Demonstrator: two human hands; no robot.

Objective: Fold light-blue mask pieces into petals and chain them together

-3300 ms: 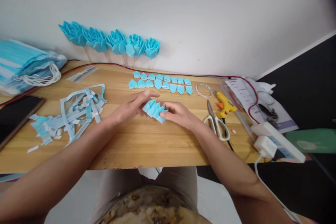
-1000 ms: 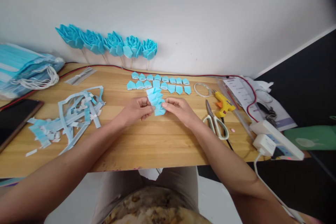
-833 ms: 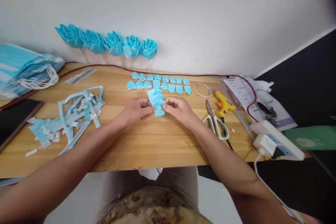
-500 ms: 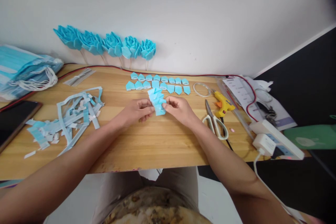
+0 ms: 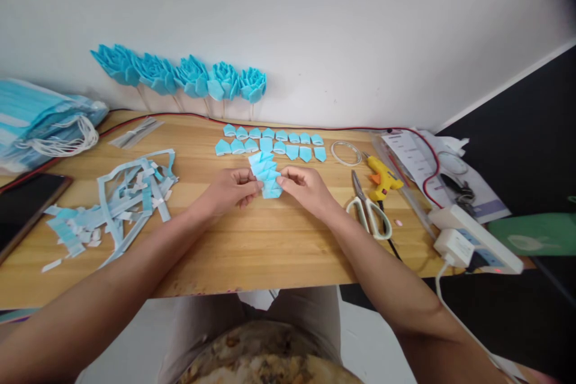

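Blue pleated strip (image 5: pixel 269 179) swung round since earlier; hands (image 5: pixel 231 190) pinch its sides; printed sheet (image 5: pixel 407 159) illegible.

phone (image 5: pixel 27 207), power strip (image 5: pixel 486 246), papers (image 5: pixel 485 193)

One head-worn camera looks forward and down over the hands (image 5: pixel 230 192) (image 5: pixel 308 189) and table (image 5: pixel 270 252).

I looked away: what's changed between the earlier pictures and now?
The blue strip has turned from slanting to more upright in view. The left hand, outstretched before, now pinches it; the right hand still holds it. Scissors, glue gun and flowers stayed put.
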